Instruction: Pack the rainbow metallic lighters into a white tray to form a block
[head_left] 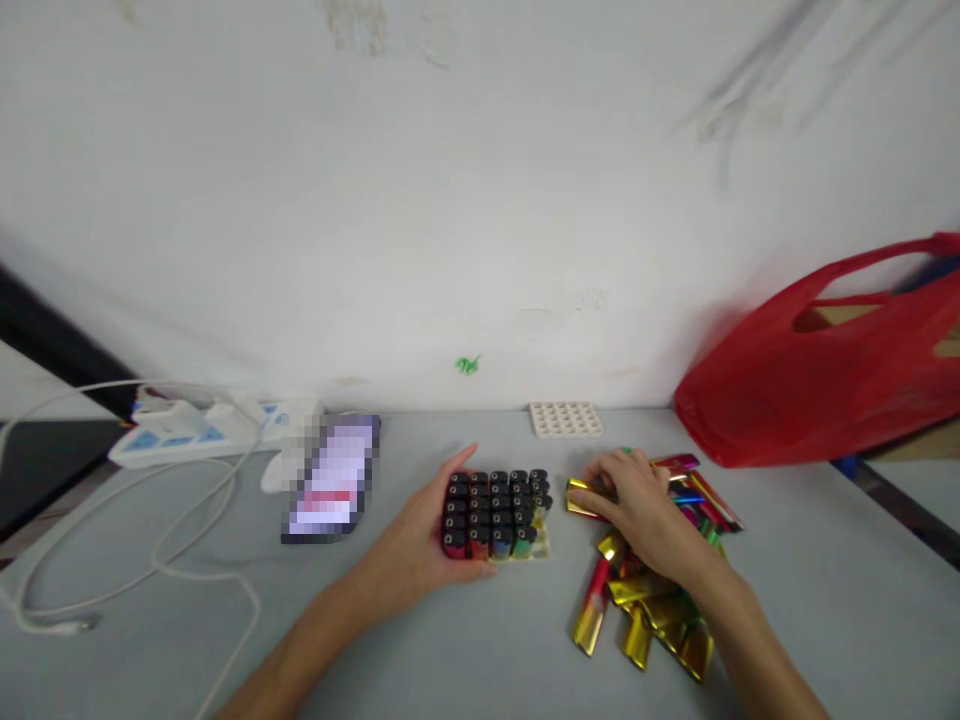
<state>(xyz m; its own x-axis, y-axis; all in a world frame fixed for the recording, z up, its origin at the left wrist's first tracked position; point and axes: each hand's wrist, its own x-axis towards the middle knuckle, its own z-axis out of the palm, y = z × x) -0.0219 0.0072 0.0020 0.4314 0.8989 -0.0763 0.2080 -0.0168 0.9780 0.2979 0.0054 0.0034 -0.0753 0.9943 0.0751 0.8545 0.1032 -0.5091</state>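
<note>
My left hand (420, 535) is wrapped round the left side of a block of lighters (491, 515), its thumb along the near edge and its fingers behind. The lighters stand upright in rows with black tops and coloured bodies, in a pale tray (541, 545) whose near right corner holds no lighter. To the right, my right hand (637, 500) has its thumb and fingers closed on a shiny gold sleeve (576, 492). Beneath and around that hand lies a loose pile of shiny sleeves (660, 610), gold, red, green and purple; the hand hides part of it.
A second pale tray with a grid of holes (566, 420) lies against the wall. On the left are a phone (334, 480), a power strip (165, 440) and a loose white cable (157, 545). A red bag (810, 370) stands at the back right.
</note>
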